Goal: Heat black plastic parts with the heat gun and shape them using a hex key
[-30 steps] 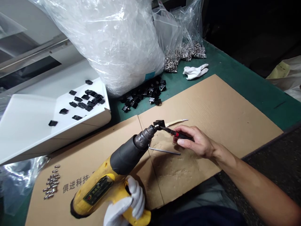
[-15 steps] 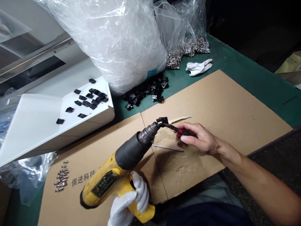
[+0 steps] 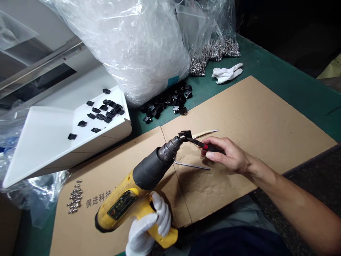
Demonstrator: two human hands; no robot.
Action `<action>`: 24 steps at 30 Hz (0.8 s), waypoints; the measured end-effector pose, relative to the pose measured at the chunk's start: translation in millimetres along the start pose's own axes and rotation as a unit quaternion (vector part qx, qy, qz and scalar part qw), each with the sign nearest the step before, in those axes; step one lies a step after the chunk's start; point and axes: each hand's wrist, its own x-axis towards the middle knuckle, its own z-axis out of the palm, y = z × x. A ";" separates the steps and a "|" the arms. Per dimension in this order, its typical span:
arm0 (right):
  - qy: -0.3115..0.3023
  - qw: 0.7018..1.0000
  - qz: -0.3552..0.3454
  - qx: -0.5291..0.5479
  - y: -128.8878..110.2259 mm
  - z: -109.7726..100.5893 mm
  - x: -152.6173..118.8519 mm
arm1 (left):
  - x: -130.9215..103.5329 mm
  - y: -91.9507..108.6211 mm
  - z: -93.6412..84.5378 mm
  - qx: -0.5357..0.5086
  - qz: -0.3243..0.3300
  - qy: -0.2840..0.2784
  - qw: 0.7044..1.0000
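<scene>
My left hand (image 3: 149,227), in a white glove, is wrapped round the handle of a yellow heat gun (image 3: 119,202). Its metal nozzle (image 3: 170,148) points up and right, right up against a small black plastic part (image 3: 185,135) with a shiny metal piece on it. My bare right hand (image 3: 226,153) is closed on dark tweezers (image 3: 202,144) with a red band; their tips meet the black part. Whether the tips grip it or only touch it, I cannot tell. Behind the part lies a cream-handled tool (image 3: 205,133) with a metal tip. A bent hex key (image 3: 191,165) rests below the nozzle.
Flattened cardboard (image 3: 247,113) covers the green table (image 3: 269,67). At left stands a white tray (image 3: 50,135) holding several black parts. More black parts (image 3: 173,101) lie by a large plastic bag (image 3: 138,46). Bags of metal pieces (image 3: 198,65), a white glove (image 3: 227,73) and loose metal pieces (image 3: 75,197) are around.
The view has shifted slightly, so most things appear a little further right. Both hands keep their hold, and the nozzle stays against the black part.
</scene>
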 end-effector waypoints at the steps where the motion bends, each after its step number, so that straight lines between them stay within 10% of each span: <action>1: 0.000 1.000 0.001 -0.001 -0.3 0.0 0.1 | -0.1 0.0 0.0 0.001 0.001 -0.001 1.000; 24: -0.001 0.999 0.011 0.032 -0.9 1.1 0.6 | -0.3 -0.2 -1.5 -0.011 -0.006 -0.006 1.000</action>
